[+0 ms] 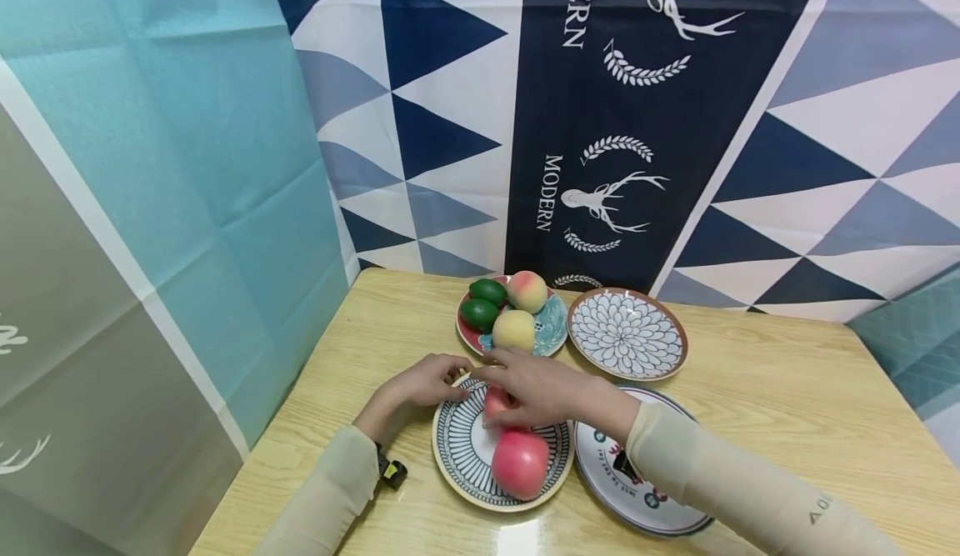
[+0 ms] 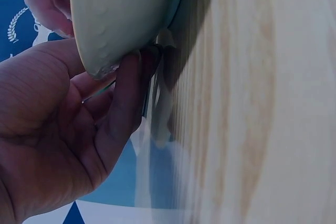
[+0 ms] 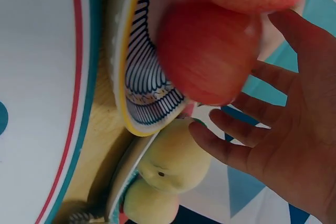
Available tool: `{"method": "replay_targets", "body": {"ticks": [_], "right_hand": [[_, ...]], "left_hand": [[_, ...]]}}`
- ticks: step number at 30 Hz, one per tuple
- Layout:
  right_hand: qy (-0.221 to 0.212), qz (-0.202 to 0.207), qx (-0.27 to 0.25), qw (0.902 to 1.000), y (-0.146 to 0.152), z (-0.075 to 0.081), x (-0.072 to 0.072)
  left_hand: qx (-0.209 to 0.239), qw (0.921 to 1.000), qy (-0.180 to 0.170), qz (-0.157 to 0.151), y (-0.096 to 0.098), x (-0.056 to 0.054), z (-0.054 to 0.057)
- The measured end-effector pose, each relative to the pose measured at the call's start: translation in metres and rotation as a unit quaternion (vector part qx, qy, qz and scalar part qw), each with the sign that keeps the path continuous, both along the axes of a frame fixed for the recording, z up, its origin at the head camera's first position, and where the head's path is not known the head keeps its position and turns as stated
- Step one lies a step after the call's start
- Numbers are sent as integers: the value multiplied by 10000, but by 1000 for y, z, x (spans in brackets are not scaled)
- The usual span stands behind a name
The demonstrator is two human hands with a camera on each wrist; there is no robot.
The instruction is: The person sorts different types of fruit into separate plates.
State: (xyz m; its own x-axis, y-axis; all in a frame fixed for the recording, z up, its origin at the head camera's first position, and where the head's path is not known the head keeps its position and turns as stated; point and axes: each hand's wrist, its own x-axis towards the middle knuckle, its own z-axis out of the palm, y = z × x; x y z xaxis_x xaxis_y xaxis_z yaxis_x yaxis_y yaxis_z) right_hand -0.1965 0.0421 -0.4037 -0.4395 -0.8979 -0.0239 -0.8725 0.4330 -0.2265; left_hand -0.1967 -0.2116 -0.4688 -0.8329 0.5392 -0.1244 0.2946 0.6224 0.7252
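A patterned plate (image 1: 459, 462) with a yellow rim stands on the table with two red apples in it. The nearer apple (image 1: 521, 464) touches the other apple (image 3: 210, 51), which looks blurred in the right wrist view. My right hand (image 1: 536, 388) is around the farther apple, fingers spread and only slightly bent, thumb near where the apples meet; some fingertips are hidden behind it. My left hand (image 1: 426, 381) pinches the plate's far left rim, with fingers below the edge in the left wrist view (image 2: 68, 119) and the thumb partly hidden.
Behind stands a colourful plate (image 1: 553, 335) with two peaches (image 1: 527, 291) and two green fruits (image 1: 478, 314). A brown-rimmed plate (image 1: 628, 333) lies to its right. A white plate (image 1: 615, 489) sits beneath my right forearm. Patterned cloth (image 1: 450, 122) hangs behind the table (image 1: 787, 423).
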Motion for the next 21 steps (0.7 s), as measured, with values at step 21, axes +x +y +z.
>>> {"method": "replay_targets", "body": {"ticks": [21], "right_hand": [[-47,-736,-684,9949,34,43,-7]], "left_hand": [[20,9997,-228,91,0,-1,-1]]}}
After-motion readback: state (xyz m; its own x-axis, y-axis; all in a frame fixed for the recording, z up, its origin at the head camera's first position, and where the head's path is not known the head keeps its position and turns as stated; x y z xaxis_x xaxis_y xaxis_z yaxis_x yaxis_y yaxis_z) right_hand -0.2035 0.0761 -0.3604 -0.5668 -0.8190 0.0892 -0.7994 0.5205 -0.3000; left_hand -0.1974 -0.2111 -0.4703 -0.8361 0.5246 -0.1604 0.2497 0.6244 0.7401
